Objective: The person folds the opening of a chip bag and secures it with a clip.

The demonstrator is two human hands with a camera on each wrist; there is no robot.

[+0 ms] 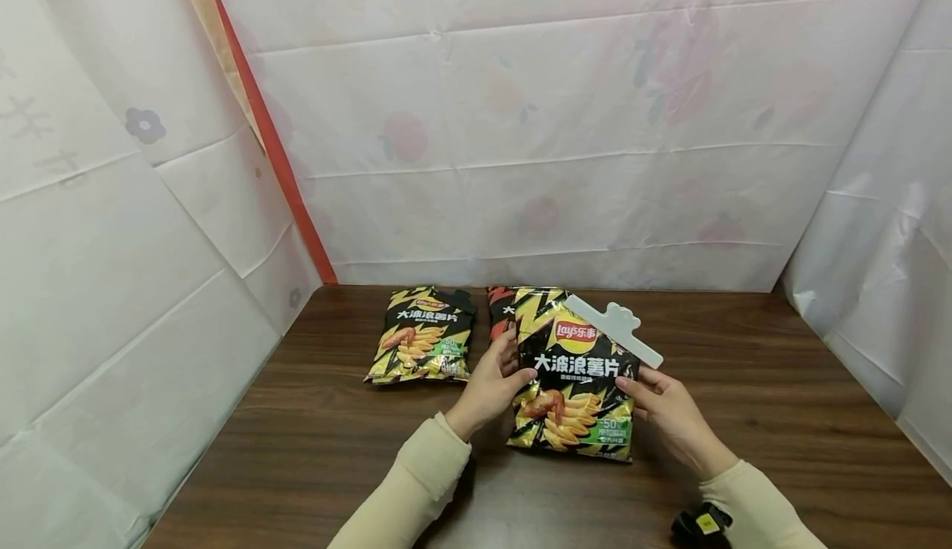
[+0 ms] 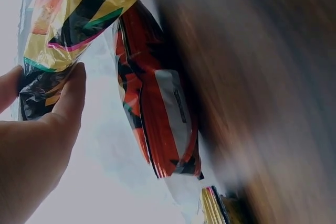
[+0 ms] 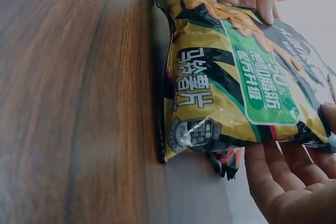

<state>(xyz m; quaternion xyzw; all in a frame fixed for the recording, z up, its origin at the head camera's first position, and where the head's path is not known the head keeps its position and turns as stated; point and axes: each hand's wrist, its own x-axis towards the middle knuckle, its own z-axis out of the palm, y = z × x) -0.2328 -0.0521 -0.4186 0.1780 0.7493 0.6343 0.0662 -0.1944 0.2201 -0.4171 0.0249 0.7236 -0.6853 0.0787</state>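
A black and yellow Lay's chip bag (image 1: 571, 392) stands nearly upright, front facing me, held between both hands. My left hand (image 1: 487, 388) grips its left edge with the thumb on the front. On the opposite edge, my right hand (image 1: 675, 418) holds on, thumb in front and fingers behind. A white bag clip (image 1: 616, 331) sits slanted across the bag's upper right corner. In the right wrist view the bag's (image 3: 231, 82) bottom edge is close to the tabletop. Behind it, a red chip bag (image 1: 500, 311) is mostly hidden; the left wrist view shows more of this red bag (image 2: 157, 108).
Another black and yellow chip bag (image 1: 420, 338) lies to the left, with a black clip (image 1: 457, 301) at its upper right corner. The brown wood-grain table (image 1: 312, 450) meets white patterned sheets (image 1: 521, 119) at the back and sides.
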